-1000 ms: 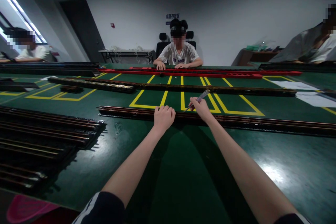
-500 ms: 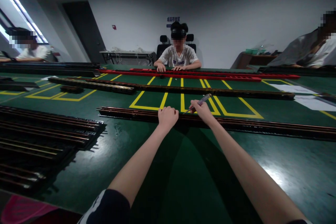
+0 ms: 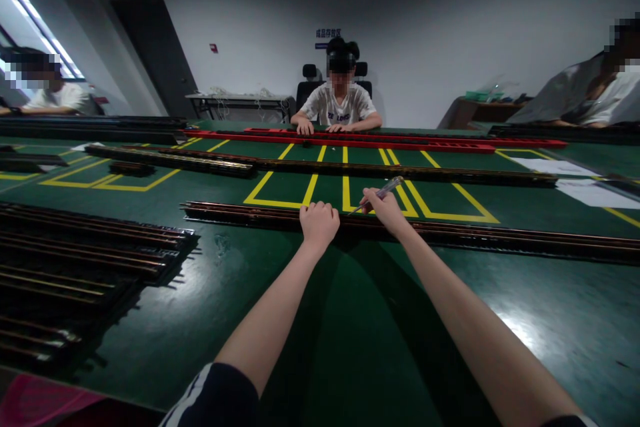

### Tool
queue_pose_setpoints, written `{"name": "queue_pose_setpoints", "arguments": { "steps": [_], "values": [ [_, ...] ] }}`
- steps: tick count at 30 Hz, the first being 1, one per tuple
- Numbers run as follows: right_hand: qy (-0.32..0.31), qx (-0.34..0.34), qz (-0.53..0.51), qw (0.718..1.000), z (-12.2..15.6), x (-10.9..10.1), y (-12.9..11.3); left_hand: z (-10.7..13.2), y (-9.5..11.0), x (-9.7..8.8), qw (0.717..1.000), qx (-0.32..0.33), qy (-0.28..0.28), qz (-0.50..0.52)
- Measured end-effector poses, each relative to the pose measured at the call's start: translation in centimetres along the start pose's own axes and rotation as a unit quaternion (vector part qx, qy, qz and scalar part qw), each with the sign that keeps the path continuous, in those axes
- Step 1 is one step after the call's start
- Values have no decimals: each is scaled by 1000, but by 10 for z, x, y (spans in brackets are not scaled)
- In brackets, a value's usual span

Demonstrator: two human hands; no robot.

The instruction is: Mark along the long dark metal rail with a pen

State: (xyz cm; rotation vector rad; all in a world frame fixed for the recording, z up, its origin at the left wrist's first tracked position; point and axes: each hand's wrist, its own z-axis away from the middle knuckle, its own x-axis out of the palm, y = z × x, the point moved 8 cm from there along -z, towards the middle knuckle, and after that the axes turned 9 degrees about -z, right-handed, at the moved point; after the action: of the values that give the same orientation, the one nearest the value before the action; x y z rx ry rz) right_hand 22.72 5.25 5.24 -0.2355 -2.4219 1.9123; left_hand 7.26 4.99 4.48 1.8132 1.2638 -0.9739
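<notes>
A long dark rail with copper-coloured strips (image 3: 490, 238) lies across the green table in front of me. My left hand (image 3: 320, 221) is closed over it, fingers curled round its far edge. Just to the right, my right hand (image 3: 383, 209) grips a screwdriver (image 3: 389, 187) with a clear handle. The handle tilts up to the right, and the thin shaft points down to the left at the rail, close to my left hand. Whether the tip touches the rail I cannot tell.
Several similar rails (image 3: 90, 240) are stacked at the left. Another dark rail (image 3: 400, 171) runs across further back, with a red rail (image 3: 350, 139) beyond it. A co-worker (image 3: 338, 103) sits opposite, hands on the red rail. Paper sheets (image 3: 595, 193) lie at the right.
The view has shifted slightly. My hands, the screwdriver and the rail keep nearly the same positions relative to each other.
</notes>
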Motion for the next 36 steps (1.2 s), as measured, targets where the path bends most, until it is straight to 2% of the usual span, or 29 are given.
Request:
{"name": "queue_pose_setpoints", "arguments": {
  "steps": [7, 16, 36],
  "values": [
    [6, 13, -2, 1000, 2, -3, -2, 0, 0, 1, 1000, 3, 4, -6],
    [-6, -13, 3, 1000, -2, -11, 4, 1, 0, 1, 1000, 6, 1, 5],
    [19, 8, -5, 1000, -1, -27, 9, 0, -1, 3, 1000, 11, 4, 4]
  ]
}}
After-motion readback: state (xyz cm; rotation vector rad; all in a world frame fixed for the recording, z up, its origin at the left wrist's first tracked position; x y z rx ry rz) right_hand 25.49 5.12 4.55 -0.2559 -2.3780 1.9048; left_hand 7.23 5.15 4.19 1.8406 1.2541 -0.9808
